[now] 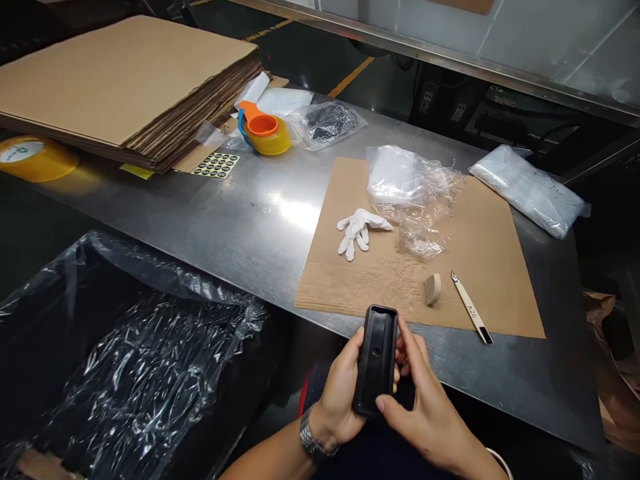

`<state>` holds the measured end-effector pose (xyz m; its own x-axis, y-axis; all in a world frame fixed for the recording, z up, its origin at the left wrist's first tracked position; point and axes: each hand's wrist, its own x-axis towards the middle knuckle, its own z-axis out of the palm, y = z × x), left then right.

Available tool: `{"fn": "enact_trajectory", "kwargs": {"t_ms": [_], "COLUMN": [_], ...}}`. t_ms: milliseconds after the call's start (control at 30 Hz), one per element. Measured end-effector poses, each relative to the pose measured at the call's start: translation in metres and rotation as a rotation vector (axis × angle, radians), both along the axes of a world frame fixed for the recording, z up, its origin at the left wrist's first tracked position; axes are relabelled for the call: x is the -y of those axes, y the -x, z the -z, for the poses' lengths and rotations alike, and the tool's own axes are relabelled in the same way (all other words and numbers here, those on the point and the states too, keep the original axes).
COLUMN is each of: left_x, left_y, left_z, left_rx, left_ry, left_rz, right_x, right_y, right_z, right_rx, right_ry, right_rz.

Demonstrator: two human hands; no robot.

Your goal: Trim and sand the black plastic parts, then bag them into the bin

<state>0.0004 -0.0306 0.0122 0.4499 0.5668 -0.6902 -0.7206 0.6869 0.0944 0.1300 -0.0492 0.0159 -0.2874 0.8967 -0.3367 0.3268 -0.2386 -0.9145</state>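
Both hands grip a black oblong plastic part [376, 357] in front of the steel table's near edge. My left hand [340, 393], with a metal watch at the wrist, wraps its left side. My right hand [420, 393] holds the right side, thumb pressed on the lower face. On the brown cardboard mat [480, 233] beyond lie a white glove [359, 230], a crumpled clear plastic bag [410, 193], a small beige block [433, 289] and a thin craft knife [473, 308].
A stack of flat cardboard sheets [125, 80] fills the far left of the steel table [240, 213]. Near it stand an orange tape dispenser [265, 133], a yellow tape roll [35, 157] and a sticker sheet [217, 165]. A bin lined with black plastic [125, 360] sits at lower left. A bag pack [530, 190] lies far right.
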Motion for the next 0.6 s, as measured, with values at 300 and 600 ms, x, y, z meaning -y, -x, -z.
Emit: {"fn": "enact_trajectory", "kwargs": {"t_ms": [300, 600], "left_x": [-0.007, -0.003], "left_y": [-0.002, 0.004], "left_z": [0.002, 0.005], "left_rx": [0.065, 0.074], "left_ry": [0.083, 0.026], "left_rz": [-0.063, -0.005], "right_x": [-0.023, -0.043], "right_y": [0.014, 0.012], "right_z": [0.017, 0.027], "right_rx": [0.038, -0.039], "right_ry": [-0.016, 0.050], "right_rz": [0.230, 0.326]}}
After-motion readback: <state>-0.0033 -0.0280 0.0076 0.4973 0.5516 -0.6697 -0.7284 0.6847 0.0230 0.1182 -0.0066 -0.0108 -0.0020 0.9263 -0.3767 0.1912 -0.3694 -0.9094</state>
